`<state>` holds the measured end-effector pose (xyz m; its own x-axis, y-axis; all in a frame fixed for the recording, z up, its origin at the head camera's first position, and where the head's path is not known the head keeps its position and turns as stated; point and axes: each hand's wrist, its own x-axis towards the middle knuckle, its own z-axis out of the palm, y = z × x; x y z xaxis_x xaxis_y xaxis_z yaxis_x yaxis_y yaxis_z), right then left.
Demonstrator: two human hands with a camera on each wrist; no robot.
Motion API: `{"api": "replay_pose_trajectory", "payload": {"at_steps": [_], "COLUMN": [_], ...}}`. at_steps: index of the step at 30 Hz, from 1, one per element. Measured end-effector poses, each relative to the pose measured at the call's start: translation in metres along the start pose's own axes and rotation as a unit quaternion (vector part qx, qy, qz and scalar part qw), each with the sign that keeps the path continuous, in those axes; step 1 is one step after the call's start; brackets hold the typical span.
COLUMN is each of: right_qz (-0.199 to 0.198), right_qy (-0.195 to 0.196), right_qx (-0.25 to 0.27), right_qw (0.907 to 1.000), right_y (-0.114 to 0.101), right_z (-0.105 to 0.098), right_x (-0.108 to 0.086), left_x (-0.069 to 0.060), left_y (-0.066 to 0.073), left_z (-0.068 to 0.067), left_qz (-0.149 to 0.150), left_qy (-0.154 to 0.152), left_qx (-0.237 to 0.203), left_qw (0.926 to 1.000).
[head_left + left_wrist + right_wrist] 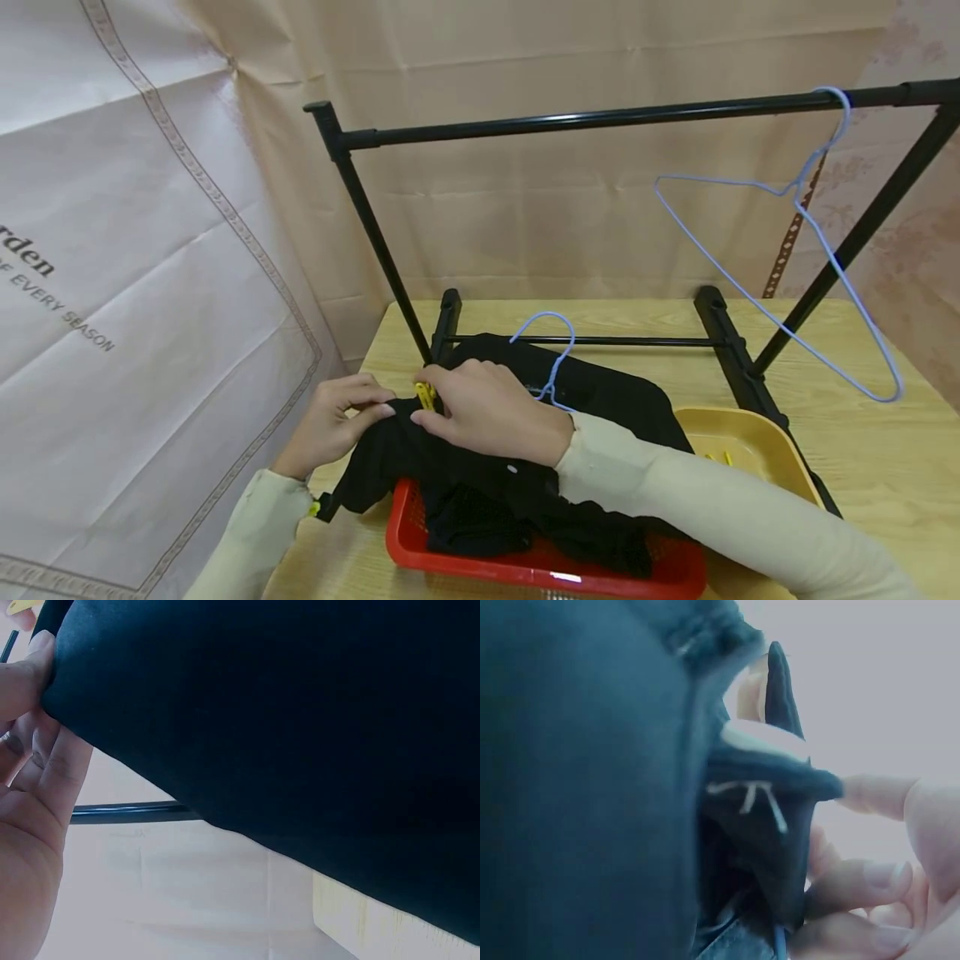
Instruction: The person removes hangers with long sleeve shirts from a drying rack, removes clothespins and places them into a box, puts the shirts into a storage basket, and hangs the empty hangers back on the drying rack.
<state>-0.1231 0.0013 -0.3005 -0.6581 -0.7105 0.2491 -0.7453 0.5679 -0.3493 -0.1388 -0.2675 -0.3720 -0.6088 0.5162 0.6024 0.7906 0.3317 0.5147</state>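
A black garment (630, 404) lies spread over a blue hanger (558, 367), whose hook and neck stick out of it. With thumb and fingers, my left hand (330, 425) pinches the garment's left edge. Close beside it, my right hand (498, 412) grips a yellow clothespin (425, 395) at the same edge. Whether the clothespin's tips sit on the cloth is hidden. In the left wrist view the black cloth (262, 735) hangs from the left hand's (37, 780) thumb and fingers. The right wrist view shows a fold of cloth with pale threads next to the right hand (930, 862).
Below the garment stands a red basket (540, 577) with dark cloth in it. A yellow tray (750, 425) with small yellow pieces sits to its right. Behind rises a black rack (585, 122), and a second blue hanger (720, 267) hangs from its bar. The wooden table (900, 467) carries everything.
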Motion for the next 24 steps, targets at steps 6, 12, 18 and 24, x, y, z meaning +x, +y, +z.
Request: {"api": "replay_pose_trajectory", "payload": {"at_steps": [6, 12, 18, 24], "right_qz": [-0.007, -0.03, -0.045, -0.045], "right_qy": [0.012, 0.02, 0.062, 0.102], "right_qx": [-0.013, -0.022, -0.048, -0.048], "right_qw": [0.9998, 0.9991, 0.9959, 0.9926], "right_y": [-0.0022, -0.0008, -0.0002, 0.0019], "right_z": [0.001, 0.0058, 0.0083, 0.0102], "right_x": [0.0026, 0.0035, 0.0046, 0.0029], "left_x": [0.0019, 0.0001, -0.0014, -0.0019], "left_y": [-0.001, -0.0013, -0.0018, -0.004], "left_z": [0.0, -0.0011, -0.0014, 0.0], "left_qz": [0.001, -0.026, -0.03, -0.012], "left_qy": [0.002, -0.008, -0.007, 0.001], "left_qx": [-0.004, -0.004, -0.001, -0.004], "left_qw": [1.0, 0.9996, 0.9995, 0.9999]}}
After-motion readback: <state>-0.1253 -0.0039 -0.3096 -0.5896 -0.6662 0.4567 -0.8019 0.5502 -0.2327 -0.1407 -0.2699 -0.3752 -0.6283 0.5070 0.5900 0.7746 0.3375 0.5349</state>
